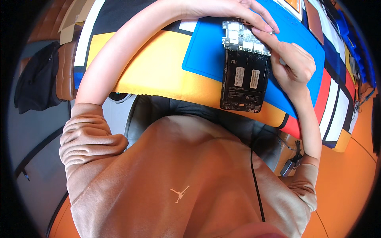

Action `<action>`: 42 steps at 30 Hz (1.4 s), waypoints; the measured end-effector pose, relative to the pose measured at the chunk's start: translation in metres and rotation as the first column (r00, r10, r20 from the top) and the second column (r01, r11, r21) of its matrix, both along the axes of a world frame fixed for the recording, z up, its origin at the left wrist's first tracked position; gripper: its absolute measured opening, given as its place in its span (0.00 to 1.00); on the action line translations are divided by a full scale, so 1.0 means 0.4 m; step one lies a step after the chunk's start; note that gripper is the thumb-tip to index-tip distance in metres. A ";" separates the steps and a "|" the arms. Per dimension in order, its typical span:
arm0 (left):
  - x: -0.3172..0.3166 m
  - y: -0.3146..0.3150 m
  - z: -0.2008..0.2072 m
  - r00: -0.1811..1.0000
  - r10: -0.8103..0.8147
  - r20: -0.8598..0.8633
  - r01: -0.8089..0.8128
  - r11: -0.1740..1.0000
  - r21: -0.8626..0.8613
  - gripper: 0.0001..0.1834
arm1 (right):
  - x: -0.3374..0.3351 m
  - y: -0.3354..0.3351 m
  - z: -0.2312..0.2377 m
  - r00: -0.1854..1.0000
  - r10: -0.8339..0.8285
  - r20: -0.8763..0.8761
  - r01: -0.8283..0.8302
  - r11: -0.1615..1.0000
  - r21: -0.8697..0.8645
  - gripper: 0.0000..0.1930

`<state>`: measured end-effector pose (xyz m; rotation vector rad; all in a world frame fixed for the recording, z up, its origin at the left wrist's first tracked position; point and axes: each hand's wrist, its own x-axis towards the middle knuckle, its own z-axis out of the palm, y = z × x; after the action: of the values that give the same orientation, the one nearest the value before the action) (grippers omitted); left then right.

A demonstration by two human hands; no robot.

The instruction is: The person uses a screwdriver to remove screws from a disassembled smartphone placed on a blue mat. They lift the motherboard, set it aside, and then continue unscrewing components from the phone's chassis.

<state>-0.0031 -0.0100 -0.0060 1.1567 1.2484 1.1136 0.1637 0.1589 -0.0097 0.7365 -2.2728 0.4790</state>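
An opened smartphone (243, 79) lies on a blue mat, its black battery facing up with two pale labels. At its far end the bare circuit board (238, 37) with silver shields is exposed. My left hand (248, 14) arches over the board from the far side, its fingertips bent down by the board's far right corner. My right hand (293, 59) is curled at the right edge, a finger stretched to that same corner, where a tiny shiny piece (272, 32) shows between the fingertips. A small grey rounded end (282, 61) peeks out beside my right palm; the rest is hidden.
The blue mat (204, 53) lies on a table with a yellow, black, white and red patterned cloth (151, 67). A brown flat object (313, 20) sits at the far right. A black cable (256, 182) hangs over my sweater. Dark cloth (37, 79) drapes at left.
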 end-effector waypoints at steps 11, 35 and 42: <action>-0.022 -0.007 0.009 0.992 -0.099 0.071 0.101 0.995 -0.017 0.37 | 0.029 0.043 0.015 0.885 -0.271 0.379 0.400 0.860 -0.317 0.11; 0.007 -0.015 0.025 0.960 0.262 -0.100 -0.269 0.961 -0.067 0.24 | 0.013 0.101 0.010 0.501 0.149 0.853 0.538 0.718 -0.441 0.07; 0.018 0.002 -0.001 0.935 0.353 -0.034 -0.354 0.934 -0.043 0.18 | 0.006 0.105 0.026 0.466 0.271 0.842 0.579 0.627 -0.522 0.09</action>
<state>0.0040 -0.0093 -0.0063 0.9325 1.5366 1.3260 0.1660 0.2009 0.0008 -0.3784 -2.5278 1.9869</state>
